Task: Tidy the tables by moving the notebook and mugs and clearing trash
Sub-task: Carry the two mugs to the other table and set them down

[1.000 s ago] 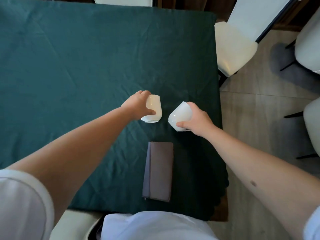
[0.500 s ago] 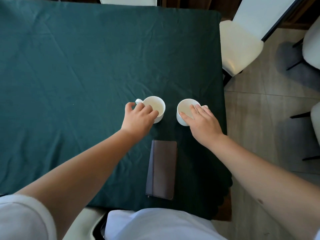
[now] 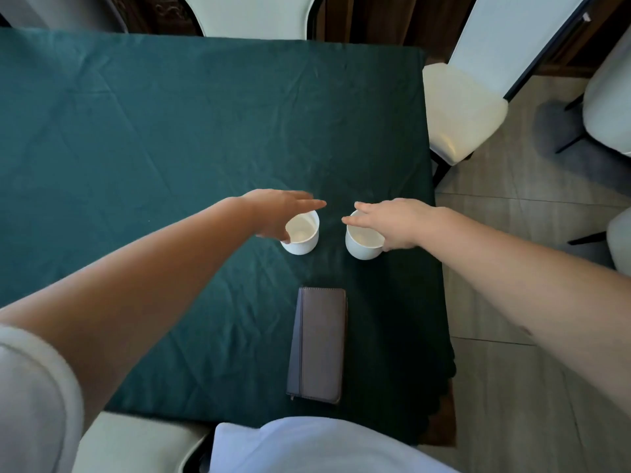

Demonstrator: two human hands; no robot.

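Two white mugs stand upright side by side on the green tablecloth [image 3: 136, 138]: the left mug [image 3: 302, 235] and the right mug [image 3: 362, 242]. My left hand [image 3: 278, 211] hovers flat over the left mug's far rim, fingers stretched out and holding nothing. Over the right mug's far rim my right hand [image 3: 396, 223] lies flat too, fingers pointing left, empty. A closed dark notebook [image 3: 319, 344] lies just in front of the mugs, near the table's front edge.
White padded chairs stand around the table: one at the far right corner [image 3: 461, 110], one at the back [image 3: 259, 15], others at the right edge [image 3: 607, 97]. A chair seat [image 3: 136, 442] is below me. Tiled floor [image 3: 512, 302] lies to the right.
Both mugs were held tilted a second ago, then set upright on the cloth. My hands have let go and now spread flat above them.
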